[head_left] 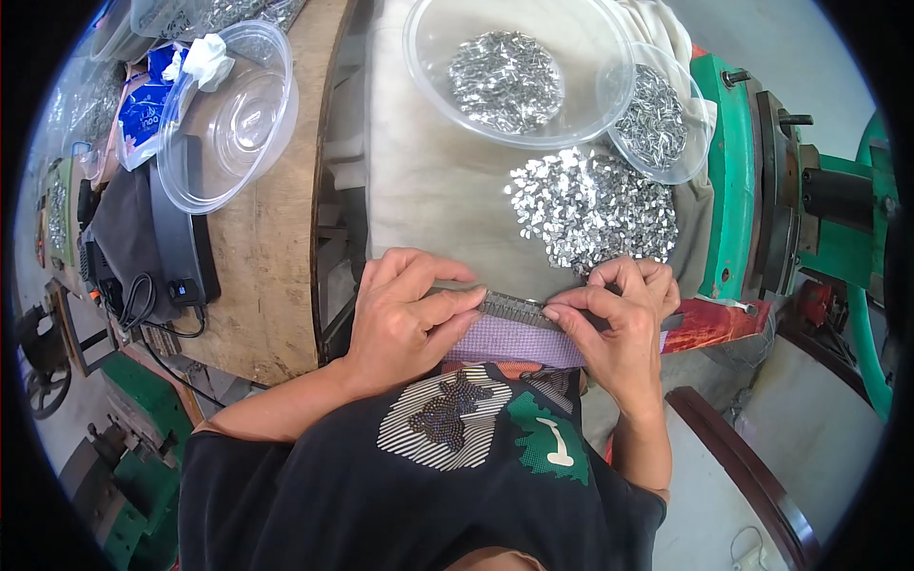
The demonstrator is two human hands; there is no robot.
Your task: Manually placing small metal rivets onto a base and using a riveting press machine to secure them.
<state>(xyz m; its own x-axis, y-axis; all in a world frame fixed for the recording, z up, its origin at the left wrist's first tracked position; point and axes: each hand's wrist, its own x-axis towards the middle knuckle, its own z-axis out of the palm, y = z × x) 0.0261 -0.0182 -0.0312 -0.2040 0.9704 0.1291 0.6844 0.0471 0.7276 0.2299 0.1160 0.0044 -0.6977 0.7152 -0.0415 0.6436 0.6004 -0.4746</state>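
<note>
From my feed, the far left edge of the wooden bench (276, 219) carries a dark flat device (181, 238) with a cable, and over it sits an empty clear plastic bowl (228, 119) with a crumpled white tissue (205, 59) on its rim. Beside that bench begins the cloth-covered work surface (428, 181), beige and wrinkled.

At the near edge of that cloth I see the left hand (405, 319), fingers curled and thumb pressed together with them on the left end of a narrow dark strip (519, 309) packed with a row of small metal pieces. The strip lies flat along the near edge, over a band of purple fabric (519, 343), spanning between both hands.

Toward the far edge stands a large clear bowl (519, 67) holding a mound of small shiny metal pieces. Just in front of it, a loose heap of silver pieces (590, 209) lies straight on the cloth, close behind the right hand.

The right hand (619, 319) is pinched shut on the strip's right end, thumb and forefinger tips meeting over it.

At the far right corner a smaller clear bowl (657, 119) of metal pieces leans against the green machine (733, 181)
</note>
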